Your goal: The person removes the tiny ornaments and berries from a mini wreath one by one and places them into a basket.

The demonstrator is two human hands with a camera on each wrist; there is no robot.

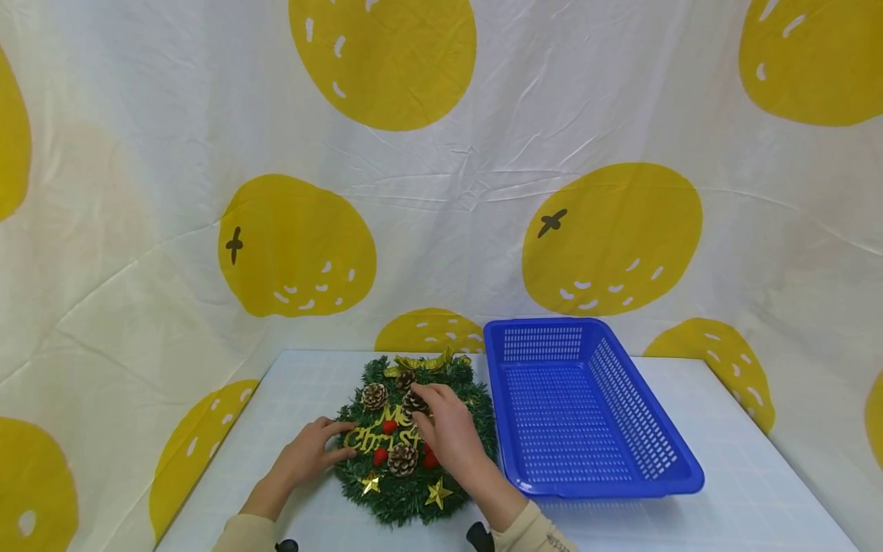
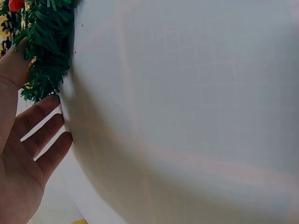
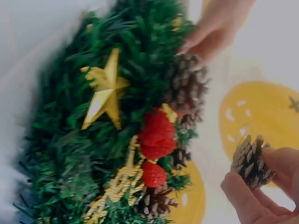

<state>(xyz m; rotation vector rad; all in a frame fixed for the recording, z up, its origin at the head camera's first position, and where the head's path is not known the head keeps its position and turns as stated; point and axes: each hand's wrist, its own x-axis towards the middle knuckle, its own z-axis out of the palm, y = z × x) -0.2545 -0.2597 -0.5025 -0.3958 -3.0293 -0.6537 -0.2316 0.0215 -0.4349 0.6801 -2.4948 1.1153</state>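
Note:
A green Christmas wreath [image 1: 386, 506] lies on the table, bearing gold "Christ…" lettering, red berries, gold stars [image 1: 438, 494], pine cones [image 1: 402, 460] and a gold bow [image 1: 428, 363]. My right hand [image 1: 451, 433] pinches a brown pine cone [image 3: 254, 163] between thumb and fingers, above the wreath's upper middle. In the right wrist view that cone is apart from the greenery. At the wreath's left edge rests my left hand [image 1: 308, 454], its thumb and index finger touching the greenery. Its other fingers [image 2: 55, 151] are spread and fairly straight beside the table surface.
Right of the wreath stands a blue plastic basket [image 1: 509, 429] with slotted walls, its inside bare. The white table [image 1: 303, 391] ends at a hanging cloth [image 1: 441, 253] printed with yellow fruit.

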